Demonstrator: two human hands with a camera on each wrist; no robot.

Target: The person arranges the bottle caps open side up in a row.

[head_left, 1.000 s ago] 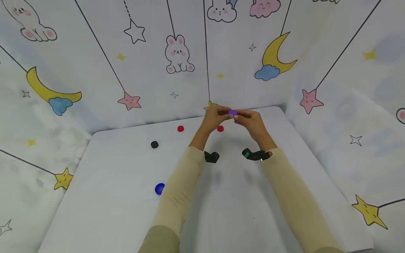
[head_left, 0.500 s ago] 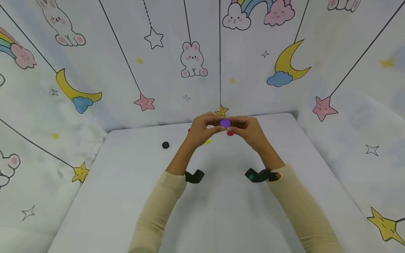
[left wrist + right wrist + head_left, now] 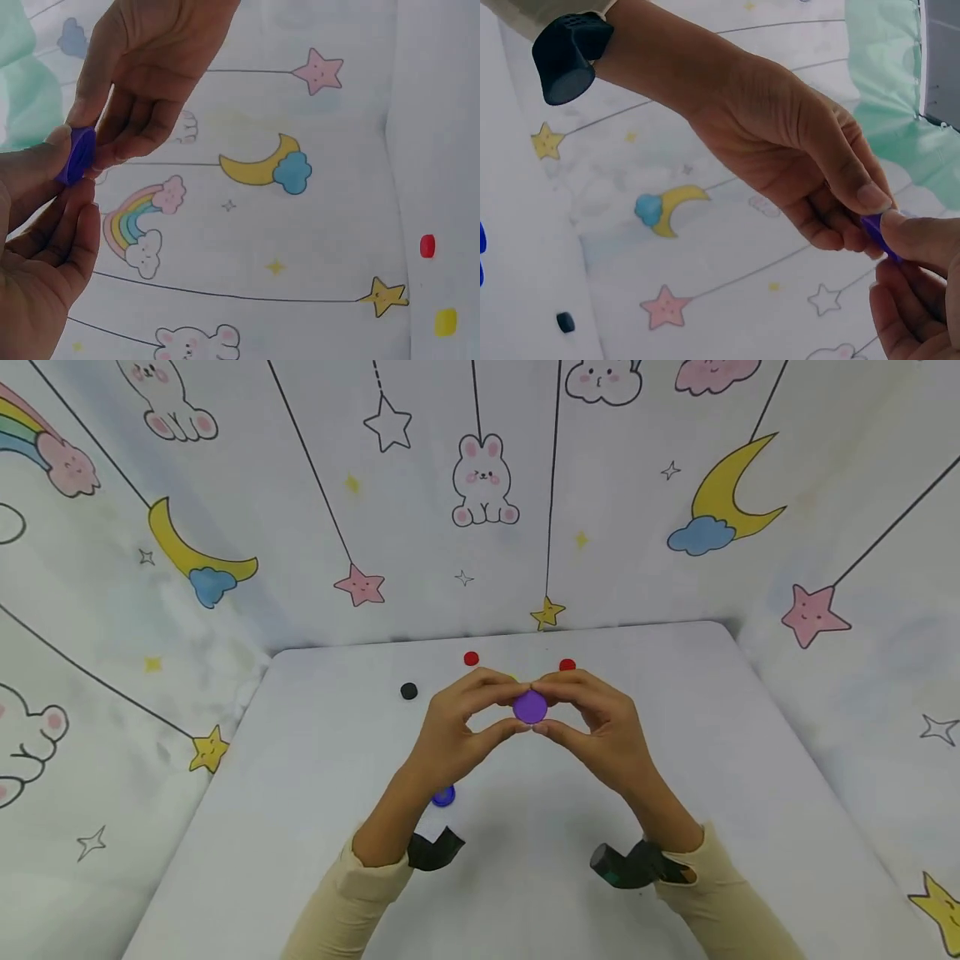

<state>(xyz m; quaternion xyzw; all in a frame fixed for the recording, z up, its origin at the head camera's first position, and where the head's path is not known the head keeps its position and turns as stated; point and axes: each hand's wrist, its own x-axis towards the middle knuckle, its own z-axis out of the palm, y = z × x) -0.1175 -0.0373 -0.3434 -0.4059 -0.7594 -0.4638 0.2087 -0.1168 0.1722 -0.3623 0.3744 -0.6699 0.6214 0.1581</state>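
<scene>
Fingers point(image 3: 489, 694) of left hand point(image 3: 450, 727) and right hand point(image 3: 611, 727) clamp purple disc point(image 3: 530, 707) from either side.

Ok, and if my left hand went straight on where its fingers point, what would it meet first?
Likely the right hand, facing the left hand across the purple disc that both hold.

Left grip point(image 3: 448, 731), right grip point(image 3: 617, 731) both pinching, close together, thumbs point(image 3: 497, 735) lowermost; forearms point(image 3: 386, 821) slanting inward.
</scene>
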